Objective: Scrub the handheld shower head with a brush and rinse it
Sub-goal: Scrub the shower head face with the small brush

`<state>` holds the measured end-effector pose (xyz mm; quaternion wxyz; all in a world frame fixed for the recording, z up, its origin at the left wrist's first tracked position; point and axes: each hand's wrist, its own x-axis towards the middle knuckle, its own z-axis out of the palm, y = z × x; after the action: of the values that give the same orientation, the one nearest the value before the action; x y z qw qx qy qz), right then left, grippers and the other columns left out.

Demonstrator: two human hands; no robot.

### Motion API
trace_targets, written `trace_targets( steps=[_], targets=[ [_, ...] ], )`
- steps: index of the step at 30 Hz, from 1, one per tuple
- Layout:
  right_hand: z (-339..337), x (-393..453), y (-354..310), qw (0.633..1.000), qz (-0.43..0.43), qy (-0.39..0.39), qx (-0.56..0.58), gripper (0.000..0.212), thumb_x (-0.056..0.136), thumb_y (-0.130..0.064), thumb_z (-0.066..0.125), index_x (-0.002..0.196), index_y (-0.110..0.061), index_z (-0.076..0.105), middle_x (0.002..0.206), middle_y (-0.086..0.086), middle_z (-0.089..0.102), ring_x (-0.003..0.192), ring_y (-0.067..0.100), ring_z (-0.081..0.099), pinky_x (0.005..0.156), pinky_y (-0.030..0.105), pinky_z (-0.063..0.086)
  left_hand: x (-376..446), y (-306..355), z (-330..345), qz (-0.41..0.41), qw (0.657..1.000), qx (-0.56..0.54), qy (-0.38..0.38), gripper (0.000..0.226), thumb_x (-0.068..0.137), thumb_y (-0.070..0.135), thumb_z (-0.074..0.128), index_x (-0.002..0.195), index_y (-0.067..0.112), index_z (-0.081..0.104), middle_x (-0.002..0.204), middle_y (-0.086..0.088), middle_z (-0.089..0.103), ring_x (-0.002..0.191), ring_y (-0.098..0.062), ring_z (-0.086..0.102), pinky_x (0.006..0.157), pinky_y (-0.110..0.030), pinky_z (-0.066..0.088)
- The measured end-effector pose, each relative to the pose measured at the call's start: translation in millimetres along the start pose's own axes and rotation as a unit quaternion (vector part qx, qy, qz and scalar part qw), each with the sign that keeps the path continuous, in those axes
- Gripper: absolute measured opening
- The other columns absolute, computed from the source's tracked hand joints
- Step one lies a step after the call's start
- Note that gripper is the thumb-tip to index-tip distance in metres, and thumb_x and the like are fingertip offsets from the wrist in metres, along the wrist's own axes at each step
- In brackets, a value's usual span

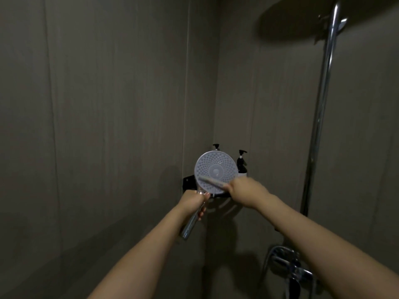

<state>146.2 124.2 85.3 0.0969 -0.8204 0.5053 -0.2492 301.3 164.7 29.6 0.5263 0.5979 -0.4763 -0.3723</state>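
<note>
The handheld shower head [214, 167] is held up in front of the shower corner, its round pale nozzle face turned toward me. My left hand [194, 201] grips its chrome handle, which slants down to the left. My right hand [241, 190] holds a slim brush [210, 181], motion-blurred, whose tip lies across the lower part of the nozzle face.
A black corner shelf [189, 182] behind the shower head carries two dark pump bottles [241, 162]. A chrome riser pipe [321, 108] runs up the right wall to a large overhead shower disc [302, 20]. The chrome mixer valve [289, 264] sits at lower right.
</note>
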Motion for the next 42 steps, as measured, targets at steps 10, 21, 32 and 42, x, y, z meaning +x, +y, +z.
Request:
trace_targets(
  steps=[10,21,32,42],
  targets=[
    [6.2,-5.2,17.4,0.999,0.004,0.034,0.003,0.039,0.098,-0.034,0.034,0.064,-0.018,0.043,0.079,0.012,0.056,0.07,0.027,0.053,0.063,0.035,0.043,1.3,0.2,-1.5,-0.005,0.999,-0.039,0.004,0.026,0.09,0.024,0.053,0.067,0.012,0.049,0.054,-0.008,0.047,0.04,-0.015,0.041,0.041,-0.019,0.035],
    [15.5,-11.9,39.8,0.998,0.033,0.015,0.041,0.043,0.099,-0.032,0.035,0.057,-0.022,0.037,0.08,0.015,0.058,0.072,0.026,0.053,0.061,0.03,0.037,6.4,-4.2,1.3,-0.015,0.998,-0.061,0.013,0.028,0.09,0.024,0.052,0.065,0.012,0.047,0.054,-0.008,0.045,0.039,-0.014,0.039,0.04,-0.017,0.034],
    [11.1,0.7,26.1,0.999,0.008,-0.04,0.009,0.039,0.099,-0.03,0.035,0.073,-0.011,0.057,0.074,0.007,0.056,0.068,0.023,0.053,0.061,0.031,0.04,8.8,-11.3,4.7,-0.021,0.999,-0.024,-0.003,0.025,0.089,0.025,0.052,0.068,0.012,0.049,0.054,-0.007,0.047,0.04,-0.014,0.041,0.042,-0.018,0.035],
    [-2.9,12.9,4.2,0.999,0.003,0.015,-0.031,0.036,0.098,-0.029,0.036,0.081,-0.008,0.06,0.086,0.013,0.059,0.08,0.029,0.058,0.063,0.029,0.043,10.2,-8.9,2.7,0.004,1.0,0.011,-0.009,0.027,0.09,0.023,0.053,0.066,0.011,0.052,0.055,-0.008,0.048,0.04,-0.015,0.043,0.042,-0.021,0.037]
  ],
)
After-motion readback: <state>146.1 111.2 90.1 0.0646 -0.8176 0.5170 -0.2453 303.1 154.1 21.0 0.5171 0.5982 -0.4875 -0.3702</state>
